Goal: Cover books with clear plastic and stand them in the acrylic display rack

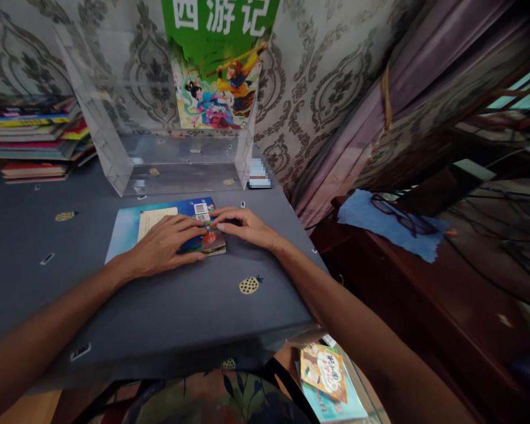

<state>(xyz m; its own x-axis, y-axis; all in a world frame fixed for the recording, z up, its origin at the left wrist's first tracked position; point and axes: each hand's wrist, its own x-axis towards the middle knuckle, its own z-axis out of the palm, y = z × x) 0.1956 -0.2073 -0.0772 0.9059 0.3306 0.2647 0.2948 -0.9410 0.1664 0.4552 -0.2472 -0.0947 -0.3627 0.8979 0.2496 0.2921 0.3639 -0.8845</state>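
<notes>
On the counter [159,315], in front of the clear rack [109,156], lies a blue book [186,208], the left hand [166,240] resting wide-spread over it, the right hand [244,226] touching it, whether pinching I cannot tell.

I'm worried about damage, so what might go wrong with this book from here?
The left hand lies across the book, so pressing hard while sliding it could crease the cover. The clear rack stands just beyond, so pushing the book forward might knock it.
</notes>
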